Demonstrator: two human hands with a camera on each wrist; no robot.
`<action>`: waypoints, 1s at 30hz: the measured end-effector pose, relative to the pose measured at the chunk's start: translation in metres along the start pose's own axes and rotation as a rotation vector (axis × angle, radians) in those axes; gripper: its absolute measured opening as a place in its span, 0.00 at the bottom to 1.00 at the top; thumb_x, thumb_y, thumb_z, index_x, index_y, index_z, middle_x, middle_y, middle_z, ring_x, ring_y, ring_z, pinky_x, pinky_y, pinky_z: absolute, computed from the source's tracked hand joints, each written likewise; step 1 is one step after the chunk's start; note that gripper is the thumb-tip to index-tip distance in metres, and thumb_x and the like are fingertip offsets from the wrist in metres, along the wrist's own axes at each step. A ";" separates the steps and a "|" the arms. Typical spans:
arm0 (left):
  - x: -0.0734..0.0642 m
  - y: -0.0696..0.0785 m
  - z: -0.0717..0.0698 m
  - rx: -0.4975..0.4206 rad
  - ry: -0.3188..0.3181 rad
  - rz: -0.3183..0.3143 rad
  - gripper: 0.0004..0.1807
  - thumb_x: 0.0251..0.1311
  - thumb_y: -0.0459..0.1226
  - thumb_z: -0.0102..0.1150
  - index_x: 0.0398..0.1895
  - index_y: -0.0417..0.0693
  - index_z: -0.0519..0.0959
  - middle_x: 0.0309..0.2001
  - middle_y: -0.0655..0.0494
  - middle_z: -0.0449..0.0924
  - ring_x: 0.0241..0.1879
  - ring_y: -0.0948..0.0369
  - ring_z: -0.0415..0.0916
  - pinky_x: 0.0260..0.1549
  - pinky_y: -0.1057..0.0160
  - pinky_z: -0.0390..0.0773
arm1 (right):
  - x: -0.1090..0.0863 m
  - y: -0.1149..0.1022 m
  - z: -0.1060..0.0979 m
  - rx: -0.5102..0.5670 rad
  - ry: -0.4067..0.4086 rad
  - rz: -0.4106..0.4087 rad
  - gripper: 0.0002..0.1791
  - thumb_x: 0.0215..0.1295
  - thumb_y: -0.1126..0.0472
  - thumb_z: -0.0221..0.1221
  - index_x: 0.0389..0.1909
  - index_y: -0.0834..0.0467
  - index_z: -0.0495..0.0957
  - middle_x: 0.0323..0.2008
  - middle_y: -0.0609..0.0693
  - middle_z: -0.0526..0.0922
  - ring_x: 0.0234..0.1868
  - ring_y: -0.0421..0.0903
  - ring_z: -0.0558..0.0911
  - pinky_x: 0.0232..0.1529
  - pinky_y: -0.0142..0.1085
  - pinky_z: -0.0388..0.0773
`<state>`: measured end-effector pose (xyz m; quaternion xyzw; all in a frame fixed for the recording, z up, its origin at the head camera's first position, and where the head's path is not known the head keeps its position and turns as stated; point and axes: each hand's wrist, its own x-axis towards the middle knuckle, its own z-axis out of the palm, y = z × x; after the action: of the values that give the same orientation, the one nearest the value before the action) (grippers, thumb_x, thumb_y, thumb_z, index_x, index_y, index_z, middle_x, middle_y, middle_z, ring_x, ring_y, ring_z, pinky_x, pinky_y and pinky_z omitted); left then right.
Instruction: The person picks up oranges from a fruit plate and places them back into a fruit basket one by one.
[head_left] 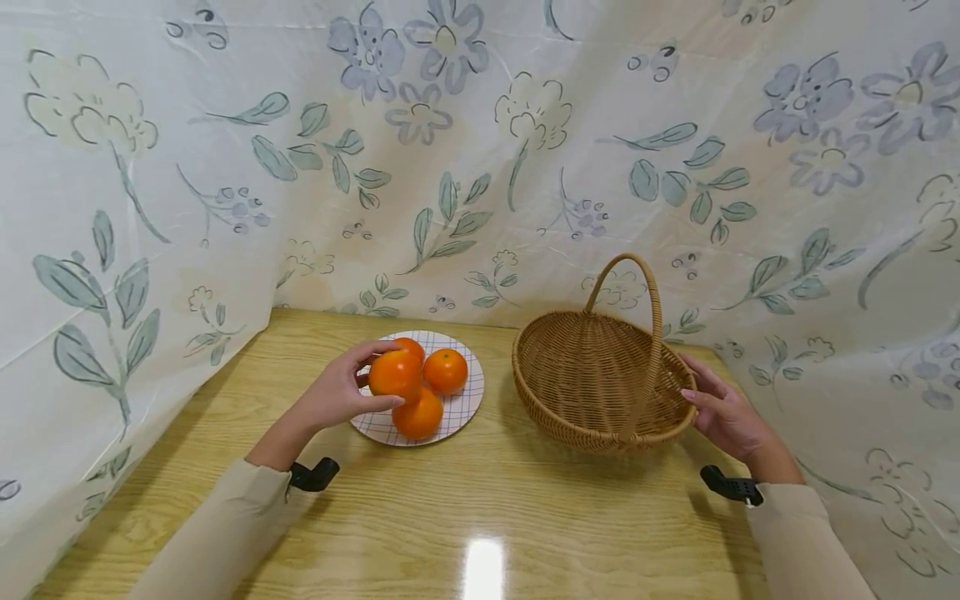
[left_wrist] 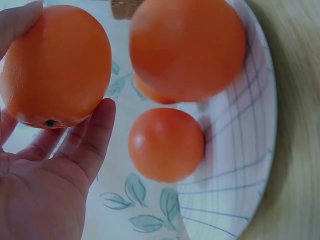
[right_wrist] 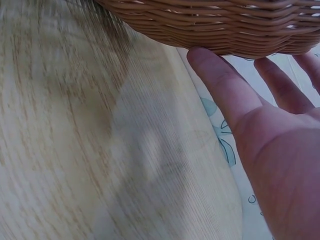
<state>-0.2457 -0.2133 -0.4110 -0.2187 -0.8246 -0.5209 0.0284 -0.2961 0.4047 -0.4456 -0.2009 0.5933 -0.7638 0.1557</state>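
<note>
My left hand (head_left: 347,388) holds an orange (head_left: 395,376) between thumb and fingers, above the left side of a plate. In the left wrist view that orange (left_wrist: 57,65) shows its small dark stem mark, with fingertips beneath it. Three more oranges sit on the plate: one at the back (head_left: 409,347), one on the right (head_left: 446,372) and one in front (head_left: 418,414). My right hand (head_left: 731,414) touches the right side of a wicker basket (head_left: 581,375), thumb at the rim. The right wrist view shows its fingers (right_wrist: 285,85) fairly straight against the woven wall.
The round white plate (head_left: 468,408) with a blue grid lies left of the basket on a wood-grain table (head_left: 420,508). A tall arched handle (head_left: 654,333) rises over the basket. Floral cloth (head_left: 450,208) hangs behind and along both sides.
</note>
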 end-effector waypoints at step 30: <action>0.049 0.036 0.036 -0.096 -0.056 0.011 0.38 0.50 0.38 0.79 0.67 0.56 0.74 0.63 0.53 0.74 0.54 0.50 0.78 0.53 0.50 0.83 | 0.001 -0.003 0.000 -0.020 -0.009 0.009 0.39 0.79 0.74 0.41 0.83 0.55 0.36 0.72 0.41 0.63 0.66 0.38 0.77 0.59 0.37 0.82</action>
<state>-0.2697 -0.1526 -0.3832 -0.2388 -0.7980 -0.5533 -0.0023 -0.2971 0.4052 -0.4431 -0.2034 0.6012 -0.7561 0.1598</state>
